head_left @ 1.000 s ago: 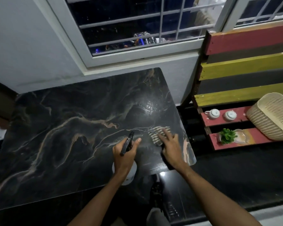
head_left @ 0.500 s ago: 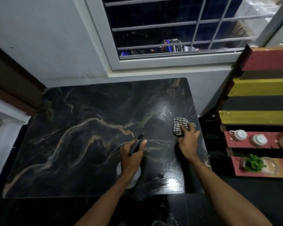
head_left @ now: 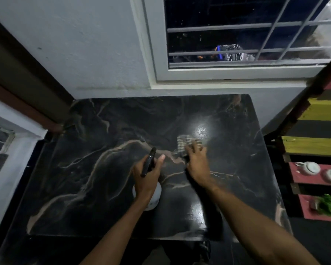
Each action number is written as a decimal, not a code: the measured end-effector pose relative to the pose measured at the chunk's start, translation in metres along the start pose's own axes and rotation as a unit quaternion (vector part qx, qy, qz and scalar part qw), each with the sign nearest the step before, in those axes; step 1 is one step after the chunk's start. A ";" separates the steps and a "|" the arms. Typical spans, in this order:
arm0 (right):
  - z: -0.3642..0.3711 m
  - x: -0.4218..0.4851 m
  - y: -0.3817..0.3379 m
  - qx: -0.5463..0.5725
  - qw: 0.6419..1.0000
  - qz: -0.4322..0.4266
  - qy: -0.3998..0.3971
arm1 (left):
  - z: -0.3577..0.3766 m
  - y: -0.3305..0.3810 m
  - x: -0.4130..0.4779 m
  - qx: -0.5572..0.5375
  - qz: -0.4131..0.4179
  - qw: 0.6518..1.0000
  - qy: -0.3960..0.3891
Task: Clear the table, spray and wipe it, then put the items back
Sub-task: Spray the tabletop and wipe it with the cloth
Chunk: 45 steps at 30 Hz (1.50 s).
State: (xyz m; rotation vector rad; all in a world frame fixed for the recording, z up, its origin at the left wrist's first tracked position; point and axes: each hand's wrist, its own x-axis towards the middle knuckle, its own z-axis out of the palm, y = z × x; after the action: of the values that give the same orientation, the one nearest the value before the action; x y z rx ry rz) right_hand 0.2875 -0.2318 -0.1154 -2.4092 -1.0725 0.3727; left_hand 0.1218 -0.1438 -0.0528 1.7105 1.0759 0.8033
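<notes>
The black marble-patterned table (head_left: 96,180) fills the middle of the view and shines wet near its right side. My left hand (head_left: 148,177) holds a white spray bottle (head_left: 156,197) with a black trigger head, just above the table's centre. To its right, my right hand (head_left: 196,162) presses a checked cloth (head_left: 183,143) flat on the tabletop; the cloth is blurred with motion and partly hidden under my fingers.
A painted slatted bench (head_left: 317,146) stands right of the table with two white teacups (head_left: 310,167), a green plant (head_left: 330,205) and a glass dish on it. A wall and barred window (head_left: 246,35) lie behind the table; another window frame is at left.
My right hand has slid the cloth left and towards the table's centre, after moving it away from me earlier. My left hand keeps the spray bottle in about the same spot.
</notes>
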 end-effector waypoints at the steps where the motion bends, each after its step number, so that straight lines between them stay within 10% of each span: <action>1: 0.015 -0.008 -0.019 -0.009 0.995 -0.089 -0.037 | -0.009 -0.004 0.009 0.005 0.006 1.000 0.000; 3: 0.029 -0.002 -0.034 -0.038 0.976 -0.194 -0.095 | -0.026 -0.012 0.027 0.016 0.015 1.000 0.006; 8: 0.037 0.049 -0.070 -0.007 0.999 0.040 -0.008 | -0.063 -0.030 0.064 0.003 0.024 1.000 0.019; 13: 0.077 0.038 -0.114 -0.037 0.955 -0.265 -0.129 | -0.094 -0.044 0.083 0.001 0.007 0.999 0.032; 18: 0.081 0.090 -0.147 0.004 0.999 0.037 -0.021 | -0.135 -0.064 0.102 0.006 -0.034 0.997 0.068; 22: 0.108 0.086 -0.193 -0.048 0.957 -0.251 -0.137 | -0.158 -0.070 0.123 0.014 -0.032 0.996 0.086; 27: 0.119 0.147 -0.217 -0.018 0.998 -0.030 -0.057 | -0.172 -0.074 0.152 0.006 -0.035 0.994 0.106; 31: 0.139 0.166 -0.236 -0.068 0.959 -0.245 -0.122 | -0.175 -0.070 0.178 0.048 0.020 0.992 0.112; 35: 0.150 0.207 -0.251 -0.021 0.999 -0.035 -0.029 | -0.176 -0.078 0.200 0.024 0.010 0.992 0.121; 41: 0.175 0.224 -0.298 -0.073 0.896 -0.437 -0.035 | -0.174 -0.092 0.224 0.035 0.073 0.988 0.130; 45: 0.147 0.261 -0.241 -0.093 0.977 -0.190 -0.030 | -0.161 -0.093 0.230 0.031 0.091 0.990 0.101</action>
State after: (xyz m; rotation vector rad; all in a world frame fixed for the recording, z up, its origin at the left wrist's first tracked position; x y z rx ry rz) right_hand 0.2467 0.1502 -0.1290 -2.2871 -1.6228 0.2223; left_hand 0.0467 0.1416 -0.0715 1.8291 1.0997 1.0880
